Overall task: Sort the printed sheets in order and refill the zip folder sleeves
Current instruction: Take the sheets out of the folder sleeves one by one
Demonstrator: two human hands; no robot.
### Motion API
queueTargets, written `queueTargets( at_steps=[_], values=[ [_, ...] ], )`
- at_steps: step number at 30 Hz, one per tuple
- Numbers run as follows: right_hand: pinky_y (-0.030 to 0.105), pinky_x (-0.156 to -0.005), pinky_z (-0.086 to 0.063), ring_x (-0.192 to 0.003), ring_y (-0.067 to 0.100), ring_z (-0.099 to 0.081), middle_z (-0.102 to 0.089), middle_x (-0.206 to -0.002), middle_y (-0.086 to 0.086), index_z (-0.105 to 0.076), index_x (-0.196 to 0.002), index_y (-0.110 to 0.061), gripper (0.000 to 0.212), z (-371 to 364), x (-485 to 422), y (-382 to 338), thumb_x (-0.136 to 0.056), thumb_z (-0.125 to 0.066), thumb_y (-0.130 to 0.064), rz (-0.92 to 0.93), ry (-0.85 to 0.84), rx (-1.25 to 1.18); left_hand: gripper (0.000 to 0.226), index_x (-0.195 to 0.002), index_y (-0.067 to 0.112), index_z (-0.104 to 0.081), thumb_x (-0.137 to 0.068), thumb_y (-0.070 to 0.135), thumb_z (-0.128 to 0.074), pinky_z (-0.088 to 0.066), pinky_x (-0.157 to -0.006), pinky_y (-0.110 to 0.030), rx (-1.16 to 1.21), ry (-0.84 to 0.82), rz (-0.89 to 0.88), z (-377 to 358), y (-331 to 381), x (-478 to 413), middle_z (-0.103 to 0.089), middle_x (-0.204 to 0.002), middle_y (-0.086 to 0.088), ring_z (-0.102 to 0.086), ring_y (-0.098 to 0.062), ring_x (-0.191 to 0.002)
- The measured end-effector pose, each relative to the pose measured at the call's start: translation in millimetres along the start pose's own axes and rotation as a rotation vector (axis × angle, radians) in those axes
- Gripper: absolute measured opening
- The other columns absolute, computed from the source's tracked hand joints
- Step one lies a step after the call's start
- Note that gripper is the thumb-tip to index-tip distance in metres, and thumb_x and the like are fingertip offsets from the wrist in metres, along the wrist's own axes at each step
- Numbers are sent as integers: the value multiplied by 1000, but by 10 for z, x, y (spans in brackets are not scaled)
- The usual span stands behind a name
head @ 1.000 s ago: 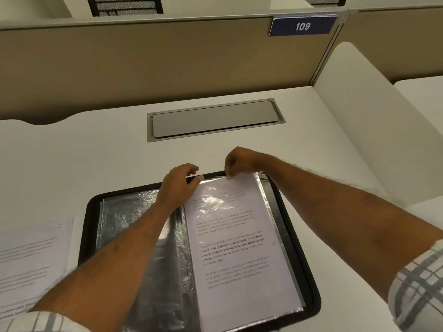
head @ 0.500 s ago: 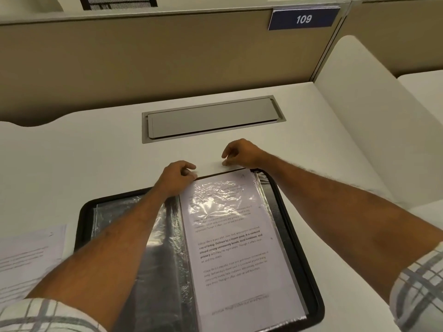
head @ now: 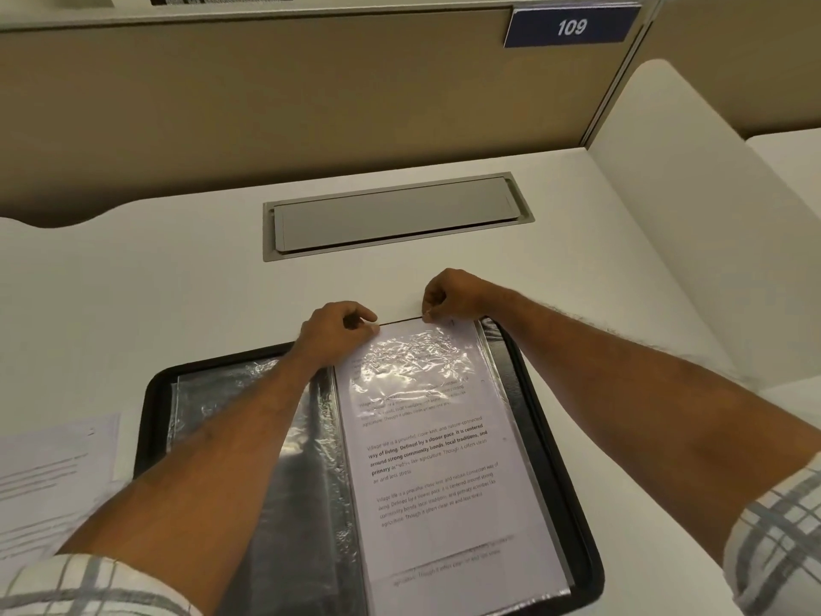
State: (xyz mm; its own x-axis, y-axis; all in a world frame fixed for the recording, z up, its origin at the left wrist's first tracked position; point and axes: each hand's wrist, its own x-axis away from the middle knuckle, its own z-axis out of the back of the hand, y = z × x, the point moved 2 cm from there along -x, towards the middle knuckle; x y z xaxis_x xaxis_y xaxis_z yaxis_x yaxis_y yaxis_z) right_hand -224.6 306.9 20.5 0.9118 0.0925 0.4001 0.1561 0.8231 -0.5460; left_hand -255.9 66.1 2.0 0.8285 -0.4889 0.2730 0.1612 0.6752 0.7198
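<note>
Both grips narrow: left hand (head: 337,333) and right hand (head: 451,295) pinch the sleeve (head: 413,362) mouth at 12 o'clock of the zip folder (head: 151,393); printed sheet (head: 444,460) inside. Uneven pull could crease the sheet or split the film.

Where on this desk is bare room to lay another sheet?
Bare white desk lies between the open black zip folder and the grey cable hatch, widest left of the left hand. A strip runs between folder and white side divider. Loose printed sheets crowd the near left.
</note>
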Motion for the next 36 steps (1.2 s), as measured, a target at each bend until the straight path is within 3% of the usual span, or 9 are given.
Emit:
queueTargets(
  at_steps=[9,15,21,24,27,30,33,36],
  values=[
    [13,-64,-45,-68,1,-61,-70,-81,-6,-73,-91,-12,20,-12,61,49,-77,-85,-18,24,-54,-69,10,-84,36,-67,-82,37,-77,-48,-97,-46,-74,14,-1,-29,61,28,-62,-87,21,-61,-10,-94],
    [28,-73,-54,-73,12,-66,-75,-86,9,-75,-88,-4,14,-27,47,54,-80,-81,-13,9,-29,-64,16,-92,35,-67,-80,40,-78,-49,-96,-46,-25,32,3,-29,28,38,-66,-92,15,-62,-10,-93],
    [19,-66,-49,-63,4,-60,-70,-75,-2,-76,-86,-2,12,37,42,46,-82,-79,-13,23,40,-168,23,-97,33,-70,-79,47,-77,-51,-95,-44,52,-4,-1,-10,-18,2,-69,-96,13,-64,-11,-96],
    [20,-68,-47,-69,8,-60,-69,-78,-1,-74,-87,0,15,58,20,66,-84,-78,-14,9,99,-248,23,-105,20,-69,-85,31,-75,-51,-95,-41,114,12,23,21,-7,-33,-68,-104,5,-63,-15,-101],
    [23,-76,-48,-77,8,-63,-72,-87,3,-74,-88,-1,13,57,4,108,-83,-78,-12,0,196,-364,25,-111,15,-66,-87,15,-72,-50,-85,-25,176,93,43,69,5,-53,-65,-108,0,-60,-16,-100],
    [30,-83,-54,-92,17,-68,-72,-103,6,-71,-97,-9,21,57,67,184,-82,-80,-22,-57,369,-544,31,-117,16,-64,-87,11,-72,-49,-74,-16,325,218,62,112,32,-54,-59,-97,4,-58,-8,-87],
    [38,-80,-61,-91,27,-73,-72,-106,12,-65,-106,-6,35,42,191,266,-79,-82,-20,-123,270,-818,39,-123,17,-60,-87,13,-73,-46,-67,-12,405,363,86,163,56,-106,-56,-102,1,-56,-4,-85],
    [43,-86,-60,-97,30,-72,-73,-109,13,-70,-104,-2,28,40,250,308,-81,-80,-15,-95,144,-711,46,-129,17,-53,-87,15,-74,-45,-63,-6,468,513,101,218,123,-151,-56,-111,-2,-58,-12,-93]
  ],
)
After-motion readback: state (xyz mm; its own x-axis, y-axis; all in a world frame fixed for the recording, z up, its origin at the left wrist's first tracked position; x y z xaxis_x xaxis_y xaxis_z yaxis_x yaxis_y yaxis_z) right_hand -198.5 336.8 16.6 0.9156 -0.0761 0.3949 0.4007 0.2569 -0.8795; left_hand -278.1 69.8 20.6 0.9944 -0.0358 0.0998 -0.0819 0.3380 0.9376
